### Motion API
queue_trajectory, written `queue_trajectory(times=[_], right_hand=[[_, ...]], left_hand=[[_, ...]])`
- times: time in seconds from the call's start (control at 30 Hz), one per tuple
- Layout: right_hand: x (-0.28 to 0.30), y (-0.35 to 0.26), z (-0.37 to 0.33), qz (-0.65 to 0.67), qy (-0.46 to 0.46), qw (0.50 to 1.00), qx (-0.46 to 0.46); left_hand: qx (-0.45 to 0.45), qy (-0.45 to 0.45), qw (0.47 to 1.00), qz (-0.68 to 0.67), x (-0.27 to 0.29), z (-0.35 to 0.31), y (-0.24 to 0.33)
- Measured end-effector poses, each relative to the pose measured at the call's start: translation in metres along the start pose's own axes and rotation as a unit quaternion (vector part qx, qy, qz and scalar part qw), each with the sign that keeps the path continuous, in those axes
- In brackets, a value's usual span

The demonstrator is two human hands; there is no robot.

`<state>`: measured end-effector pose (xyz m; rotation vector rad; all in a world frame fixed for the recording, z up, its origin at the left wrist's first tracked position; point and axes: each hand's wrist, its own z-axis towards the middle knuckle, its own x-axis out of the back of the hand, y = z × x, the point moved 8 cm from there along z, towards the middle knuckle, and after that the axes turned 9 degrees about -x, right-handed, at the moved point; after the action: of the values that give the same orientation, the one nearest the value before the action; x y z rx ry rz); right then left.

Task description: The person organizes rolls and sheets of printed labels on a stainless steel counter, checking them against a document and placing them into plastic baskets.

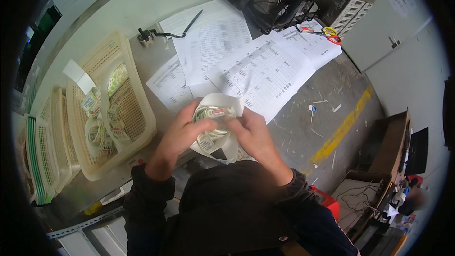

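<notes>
Coils of pale printed label strip (204, 112) sat inside a loose white band (229, 101), gripped between both hands in the near middle of the scene, by the near edge of the grey table (152, 59). The left hand (177, 132) pinched the left side, its thumb pressed on the coils and its fingers curled round the outside; the right hand (254, 134) pinched the right side much the same way, its fingertips hidden behind the bundle.

The likeliest trouble seemed to be inner turns springing out, since the thumbs bore on only part of the stack. Uneven pressure could have pushed the middle through, and too hard a squeeze might have creased the band, which stood out of round. With the bundle so near the edge, a slip might have sent it to the floor (295, 137) rather than the table. On the left, the cream basket (150, 130) held more looped strips (95, 135); a trailing end could have snagged on its rim or dragged the loose papers (265, 66) beyond.
</notes>
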<state>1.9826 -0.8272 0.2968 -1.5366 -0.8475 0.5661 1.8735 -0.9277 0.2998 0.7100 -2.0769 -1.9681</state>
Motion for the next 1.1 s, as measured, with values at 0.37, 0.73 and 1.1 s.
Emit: queue_trajectory(times=[0.37,0.73,1.1], right_hand=[[-0.015,0.013,0.001,0.078,-0.062,0.99,-0.104],[-0.022,0.009,0.002,0.142,-0.066,0.985,-0.076],[-0.012,0.011,0.004,0.048,0.004,0.998,-0.048]], left_hand=[[0.047,0.038,0.998,-0.012,0.007,0.005,-0.006],[-0.003,0.025,0.995,0.098,0.014,0.011,0.003],[-0.037,0.015,0.991,0.127,0.012,0.005,0.009]])
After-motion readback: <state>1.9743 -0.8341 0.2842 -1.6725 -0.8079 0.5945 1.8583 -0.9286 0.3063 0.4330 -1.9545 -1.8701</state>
